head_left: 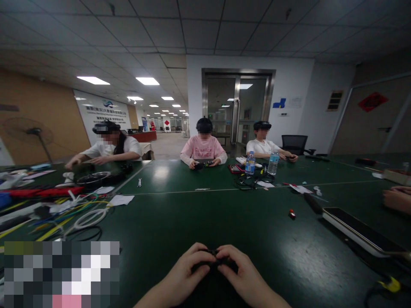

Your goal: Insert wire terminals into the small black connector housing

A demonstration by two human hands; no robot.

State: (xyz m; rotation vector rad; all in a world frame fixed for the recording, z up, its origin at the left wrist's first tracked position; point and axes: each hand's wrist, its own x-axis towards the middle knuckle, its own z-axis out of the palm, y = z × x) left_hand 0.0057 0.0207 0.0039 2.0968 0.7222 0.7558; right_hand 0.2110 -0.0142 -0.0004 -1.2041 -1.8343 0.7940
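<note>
A small black object (213, 258) is held between both hands, low in the middle of the head view, over the dark green table (180, 218). My left hand (189, 270) grips its left side with thumb and fingers. On its right side, my right hand (236, 270) pinches it in the same way. The fingertips of the two hands nearly meet. What the object is cannot be made out, as the fingers cover much of it.
Tangled cables (90, 219) and papers (121, 199) lie at the left. A phone-like slab (362, 231) lies at the right, near a small red item (291, 214). Two bottles (249, 163) stand further back. Three people sit across the table; another person's hands (397, 199) show at the right edge.
</note>
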